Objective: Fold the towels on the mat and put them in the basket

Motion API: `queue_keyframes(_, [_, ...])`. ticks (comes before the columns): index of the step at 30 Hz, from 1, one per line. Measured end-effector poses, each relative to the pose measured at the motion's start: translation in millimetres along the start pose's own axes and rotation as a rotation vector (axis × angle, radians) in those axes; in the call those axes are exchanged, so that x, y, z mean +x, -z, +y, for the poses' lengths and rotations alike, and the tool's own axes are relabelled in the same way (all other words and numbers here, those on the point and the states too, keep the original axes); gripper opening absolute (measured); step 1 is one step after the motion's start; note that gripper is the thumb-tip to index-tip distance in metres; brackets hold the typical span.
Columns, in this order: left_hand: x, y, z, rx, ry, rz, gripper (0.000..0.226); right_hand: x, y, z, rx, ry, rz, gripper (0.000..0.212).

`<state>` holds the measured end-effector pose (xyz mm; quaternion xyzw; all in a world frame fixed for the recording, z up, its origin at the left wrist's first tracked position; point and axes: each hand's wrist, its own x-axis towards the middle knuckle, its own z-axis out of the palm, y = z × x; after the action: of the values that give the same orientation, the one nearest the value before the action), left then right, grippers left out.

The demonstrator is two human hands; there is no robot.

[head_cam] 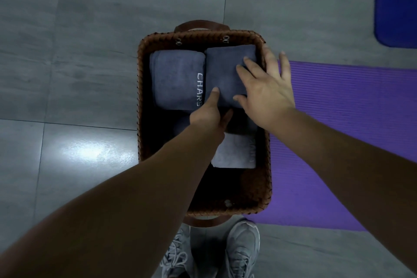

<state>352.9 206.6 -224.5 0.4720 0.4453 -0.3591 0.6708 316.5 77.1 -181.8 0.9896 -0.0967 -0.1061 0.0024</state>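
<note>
A brown woven basket (141, 97) with leather handles stands on the grey floor, against the left edge of a purple mat (338, 119). Inside, a folded blue-grey towel (173, 79) with white lettering lies at the far left. A second folded blue-grey towel (223, 67) lies at the far right. My left hand (207, 115) pinches that second towel's near left corner, thumb on top and fingers under it. My right hand (266, 88) rests flat on its right side with fingers spread, some reaching over the basket's right rim. A light grey folded towel (234, 153) lies lower, at the near right.
A blue mat (397, 2) lies at the far right corner. My grey shoes (241, 248) stand just behind the basket's near handle. Grey floor tiles spread to the left, with a bright light reflection on them.
</note>
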Motion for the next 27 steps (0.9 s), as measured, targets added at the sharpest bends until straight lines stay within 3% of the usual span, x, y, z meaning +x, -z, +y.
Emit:
queue_keyframes(6, [-1.9, 1.3, 0.3, 0.15, 0.043, -0.048, 0.04, 6.5, -3.8, -1.1, -0.062, -0.047, -0.098, 0.07])
queue_keyframes(27, [-19.9, 29.2, 2.0, 0.355, 0.032, -0.069, 0.054, -28.5, -18.3, 13.3, 0.298, 0.075, 0.277, 0.049])
